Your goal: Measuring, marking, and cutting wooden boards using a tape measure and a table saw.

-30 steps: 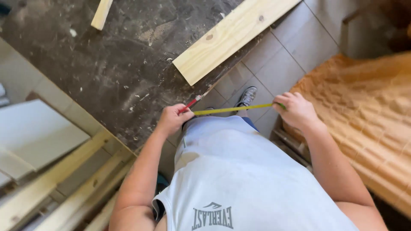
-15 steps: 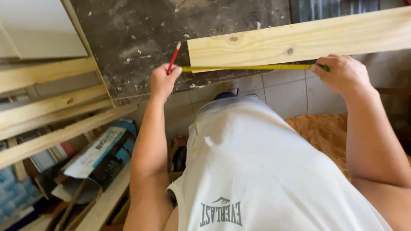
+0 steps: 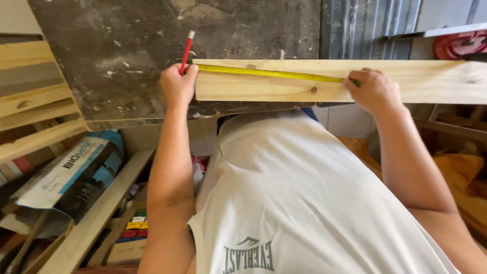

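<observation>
Both grips are closed: the left hand (image 3: 177, 83) pinches a red pencil (image 3: 186, 50) and pins one end of a yellow tape measure (image 3: 274, 74) at the end of a pale wooden plank (image 3: 431, 81); the right hand (image 3: 374, 91) presses the tape's other end flat. Between the grips the tape lies along the plank, which rests on a dark, stained counter (image 3: 127, 45). Below the left grip lie wooden boards (image 3: 35, 101) and a paper bag (image 3: 71, 172).

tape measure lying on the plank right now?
Yes, the yellow tape measure lies stretched along the plank between the left hand and right hand.
</observation>
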